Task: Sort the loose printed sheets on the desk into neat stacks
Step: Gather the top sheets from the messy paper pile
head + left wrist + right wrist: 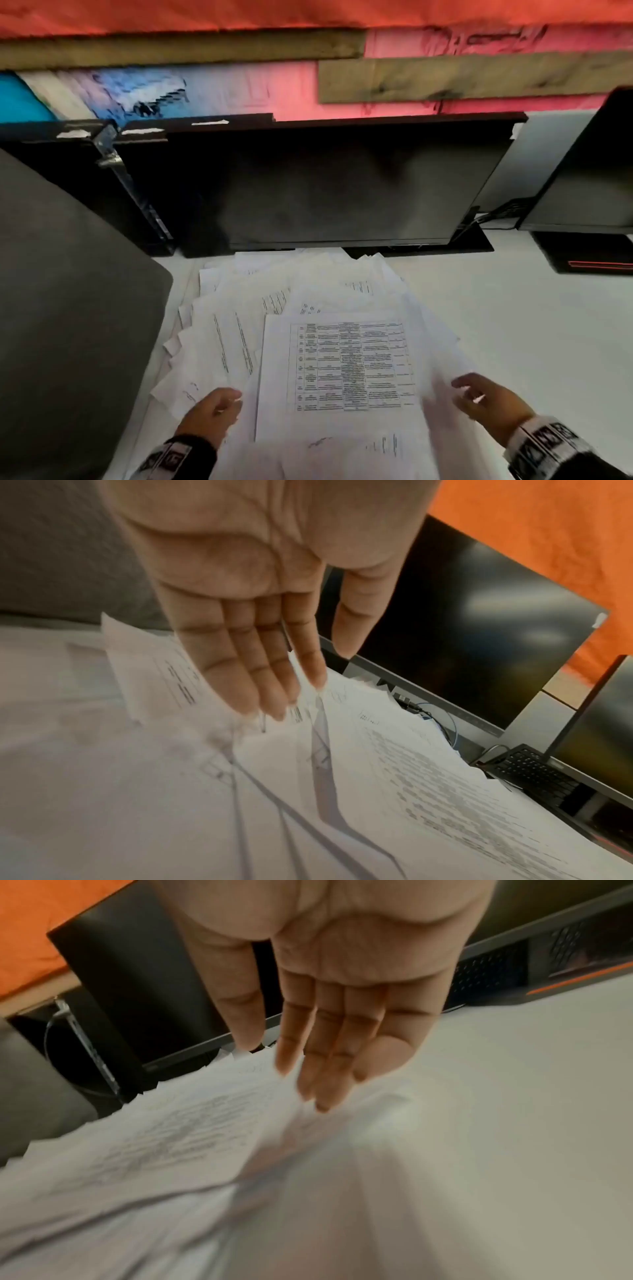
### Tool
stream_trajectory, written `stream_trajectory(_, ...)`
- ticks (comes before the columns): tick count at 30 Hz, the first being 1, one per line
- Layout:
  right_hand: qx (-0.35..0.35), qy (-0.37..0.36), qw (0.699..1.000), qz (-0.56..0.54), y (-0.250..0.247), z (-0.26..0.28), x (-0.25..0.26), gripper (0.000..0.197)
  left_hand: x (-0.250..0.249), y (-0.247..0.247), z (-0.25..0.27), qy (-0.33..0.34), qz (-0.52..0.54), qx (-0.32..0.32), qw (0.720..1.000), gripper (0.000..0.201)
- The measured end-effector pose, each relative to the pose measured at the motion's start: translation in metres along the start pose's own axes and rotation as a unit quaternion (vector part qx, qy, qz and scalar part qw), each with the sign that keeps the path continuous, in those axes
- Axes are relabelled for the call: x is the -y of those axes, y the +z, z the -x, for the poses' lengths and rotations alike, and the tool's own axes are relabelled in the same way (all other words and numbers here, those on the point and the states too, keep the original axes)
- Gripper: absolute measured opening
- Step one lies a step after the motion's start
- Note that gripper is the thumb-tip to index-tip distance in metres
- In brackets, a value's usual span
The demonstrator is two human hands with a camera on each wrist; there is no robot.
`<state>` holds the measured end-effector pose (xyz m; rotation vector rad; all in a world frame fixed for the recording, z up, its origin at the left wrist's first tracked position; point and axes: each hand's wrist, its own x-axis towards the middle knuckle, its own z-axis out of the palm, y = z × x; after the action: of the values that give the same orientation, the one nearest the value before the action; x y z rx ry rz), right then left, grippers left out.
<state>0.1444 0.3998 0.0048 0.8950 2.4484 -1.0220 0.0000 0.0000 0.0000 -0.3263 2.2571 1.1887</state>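
White bench runs under a dark monitor, with a grey chair back at far left. Next, the left hand hovers with fingers straight, holding nothing, at the left edge of the loose printed sheets fanned across the middle. A table-printed sheet lies on top. The right hand, likewise released, hovers at their right edge.

Dark monitor (off) centre; second monitor right.
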Motion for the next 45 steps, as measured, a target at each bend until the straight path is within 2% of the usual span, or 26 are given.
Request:
stream_trajectory(1,-0.020,0.011,1.000,-0.021,0.005,-0.009,0.004,0.032,0.000,0.006,-0.004,-0.008,0.012,0.013,1.000,0.007)
stream_trajectory(2,-0.038,0.040,0.997,-0.051,0.008,-0.013,0.013,0.038,-0.001,0.009,-0.007,-0.030,0.027,0.026,0.999,0.008)
stream_trajectory(4,-0.025,0.077,0.994,-0.079,0.017,-0.022,0.026,0.051,-0.001,0.020,-0.010,-0.049,0.025,0.054,0.997,0.015)
stream_trajectory(5,-0.014,0.081,0.993,-0.081,0.023,-0.026,0.028,0.051,0.000,0.026,-0.011,-0.049,0.019,0.060,0.997,0.020)
stream_trajectory(7,0.000,0.088,0.994,-0.059,0.031,-0.030,0.030,0.041,-0.001,0.032,-0.008,-0.055,0.007,0.071,0.996,0.025)
stream_trajectory(11,0.040,0.062,0.996,0.054,0.035,-0.034,0.034,0.017,0.001,0.033,-0.010,-0.039,0.001,0.066,0.997,0.030)
stream_trajectory(16,0.094,0.033,0.992,0.076,0.032,-0.034,0.035,0.020,0.005,0.018,-0.019,-0.027,0.042,0.055,0.997,0.024)
stream_trajectory(18,0.103,0.038,0.989,0.097,0.026,-0.039,0.031,0.018,0.006,0.017,-0.027,-0.049,0.087,0.062,0.993,0.024)
stream_trajectory(20,0.067,0.063,0.991,0.092,0.021,-0.044,0.030,0.024,0.006,0.020,-0.033,-0.067,0.121,0.071,0.988,0.032)
stream_trajectory(24,-0.074,0.101,0.992,0.002,0.016,-0.049,0.036,0.057,0.003,0.029,-0.040,-0.075,0.130,0.095,0.984,0.041)
stream_trajectory(26,-0.081,0.113,0.990,0.002,0.018,-0.050,0.040,0.071,0.001,0.033,-0.041,-0.073,0.116,0.106,0.985,0.050)
stream_trajectory(28,-0.068,0.124,0.990,0.017,0.023,-0.052,0.040,0.076,0.003,0.035,-0.042,-0.057,0.098,0.092,0.989,0.060)
stream_trajectory(30,-0.069,0.137,0.988,0.012,0.029,-0.056,0.037,0.069,0.005,0.033,-0.043,-0.039,0.077,0.061,0.994,0.068)
stream_trajectory(35,-0.045,0.113,0.993,0.008,0.035,-0.052,0.036,0.020,0.004,0.023,-0.041,-0.023,0.035,0.028,0.999,0.067)
stream_trajectory(39,-0.014,0.072,0.997,-0.006,0.032,-0.046,0.039,0.021,0.001,0.024,-0.040,-0.017,0.005,0.013,1.000,0.067)
stream_trajectory(41,-0.017,0.066,0.998,0.011,0.026,-0.045,0.038,0.013,-0.001,0.026,-0.037,-0.007,-0.023,0.007,1.000,0.065)
stream_trajectory(42,-0.030,0.066,0.997,-0.006,0.022,-0.045,0.038,0.014,-0.003,0.027,-0.035,0.000,-0.030,0.006,1.000,0.064)
stream_trajectory(44,-0.054,0.058,0.995,-0.062,0.012,-0.045,0.036,0.045,-0.008,0.028,-0.029,0.018,-0.038,0.001,0.999,0.061)
stream_trajectory(45,-0.068,0.032,0.995,-0.063,0.006,-0.044,0.038,0.061,-0.013,0.028,-0.025,0.029,-0.043,0.000,0.999,0.062)
